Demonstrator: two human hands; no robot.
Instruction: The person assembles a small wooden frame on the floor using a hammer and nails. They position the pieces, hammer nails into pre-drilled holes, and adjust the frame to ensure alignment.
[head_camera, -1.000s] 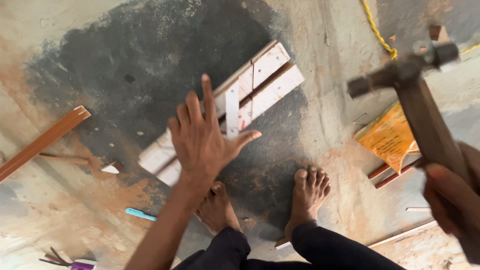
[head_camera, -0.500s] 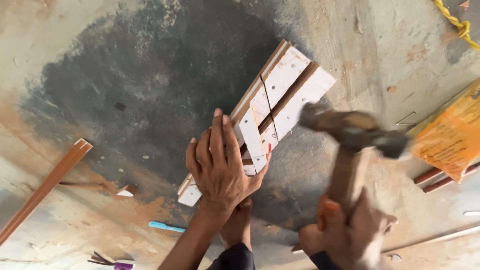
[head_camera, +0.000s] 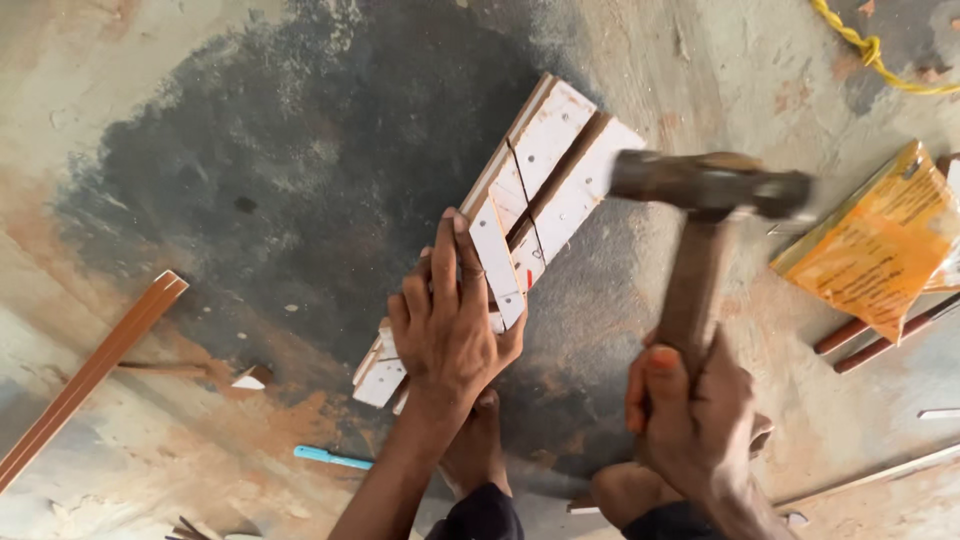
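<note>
Concrete floor (head_camera: 200, 120), pale at the edges and stained with a broad dark patch in the middle, fills the head view. On that dark patch lies a white-painted wooden assembly (head_camera: 560, 170) of long slats set side by side, running diagonally from lower left to upper right, with small nail marks dotted along its faces. A blurred hammer (head_camera: 705, 200) with a dark metal head and a brown wooden handle hangs over the upper right end of the slats, its head turned sideways just beside the right slat's edge. The right hand (head_camera: 690, 420) is wrapped tight around the lower part of the handle, fingers fully curled on it. The left hand (head_camera: 445, 335) lies flat on the lower part of the assembly, fingers stretched long and close together, pinning a short white strip (head_camera: 497, 260) crosswise against the slats. At the right edge lies an orange plastic packet (head_camera: 870, 240) across two reddish rods (head_camera: 880, 335). A long brown wooden moulding (head_camera: 90, 375) slants along the left side. A yellow rope (head_camera: 870, 45) curls in the top right corner. A small blue stick (head_camera: 330, 458) lies near the left forearm.
</note>
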